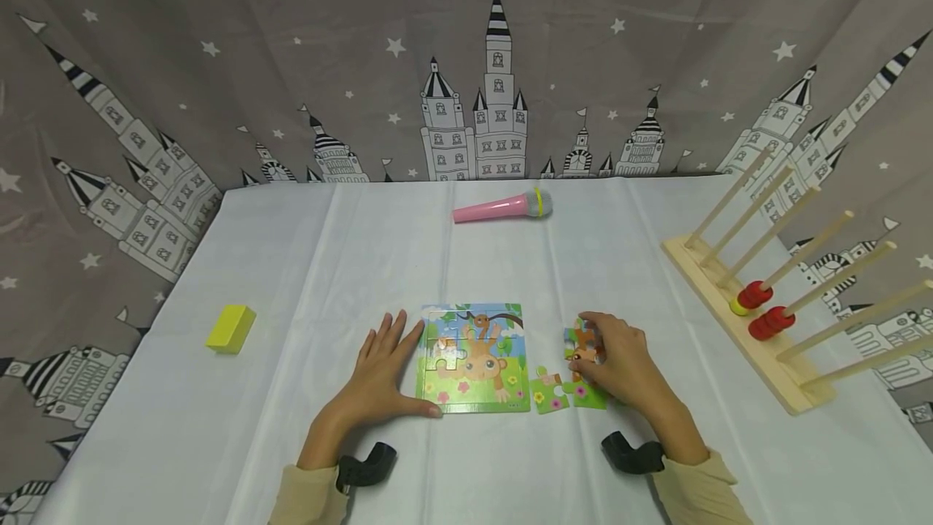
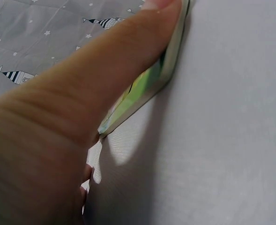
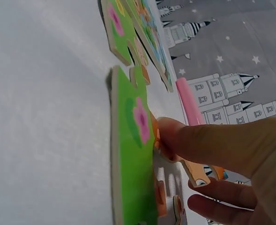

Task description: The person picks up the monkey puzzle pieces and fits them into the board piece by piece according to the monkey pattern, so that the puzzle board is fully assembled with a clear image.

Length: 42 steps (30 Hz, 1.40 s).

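A jigsaw puzzle board (image 1: 477, 383) with a monkey picture lies in front of me, several of its pieces fitted. My left hand (image 1: 381, 375) is spread along its left side, fingers straight, thumb on the lower left corner. To the right of the board, my right hand (image 1: 625, 359) pinches a puzzle piece (image 3: 195, 172) with orange and an eye on it between thumb and fingers. Below that hand lies a green corner piece (image 3: 135, 154) with a pink flower. Another green flowered piece (image 1: 549, 400) lies between it and the board.
A pink toy microphone (image 1: 499, 208) lies at the back of the white-covered table. A yellow block (image 1: 231, 329) sits at the left. On the right stands a wooden peg rack (image 1: 743, 330) with tall slanting pegs and red rings (image 1: 771, 323).
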Motion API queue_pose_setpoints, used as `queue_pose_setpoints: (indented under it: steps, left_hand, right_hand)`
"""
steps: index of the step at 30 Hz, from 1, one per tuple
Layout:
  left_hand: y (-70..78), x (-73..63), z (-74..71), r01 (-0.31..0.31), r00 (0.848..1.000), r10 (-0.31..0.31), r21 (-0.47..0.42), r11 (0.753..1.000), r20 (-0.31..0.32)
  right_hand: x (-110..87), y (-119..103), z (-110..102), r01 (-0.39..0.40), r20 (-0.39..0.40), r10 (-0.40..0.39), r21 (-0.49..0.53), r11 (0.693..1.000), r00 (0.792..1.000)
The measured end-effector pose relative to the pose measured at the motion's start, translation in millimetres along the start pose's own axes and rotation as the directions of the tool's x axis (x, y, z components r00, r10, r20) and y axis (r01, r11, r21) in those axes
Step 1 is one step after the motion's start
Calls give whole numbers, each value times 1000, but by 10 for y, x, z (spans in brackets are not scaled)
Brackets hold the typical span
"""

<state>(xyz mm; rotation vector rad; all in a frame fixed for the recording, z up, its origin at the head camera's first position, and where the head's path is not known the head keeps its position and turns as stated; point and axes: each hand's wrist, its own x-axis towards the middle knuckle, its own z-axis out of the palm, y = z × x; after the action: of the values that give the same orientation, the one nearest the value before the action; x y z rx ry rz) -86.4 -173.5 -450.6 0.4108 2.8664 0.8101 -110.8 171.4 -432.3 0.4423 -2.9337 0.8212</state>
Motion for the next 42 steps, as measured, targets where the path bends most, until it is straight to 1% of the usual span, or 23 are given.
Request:
queue_pose_setpoints:
  steps: [5,11,19,28,42]
  left_hand:
    - [12,-2,-10,-1,1000,1,-7,1000,1]
    - [22,-3,-17,6,1000,-6,-8,1000,7]
    - [20,1,-15,8,1000,-8,-6,1000,7]
    - [15,-2,-17,3,1000,-3,-1,1000,8]
    - [18,-11,-18,12,1000,-12,-9,1000,13]
  right_hand:
    - [-3,-27,7,2,16,-2,20,1000,1000]
    - [-8,-48,9,-26,55,23,58,998,998]
    - [-4,-60,19,0,51,-5,82,997,999]
    - [-15,-48,38,23,40,-26,77,997,999]
    - [-37,-27,36,66,18,-69,121,990,997]
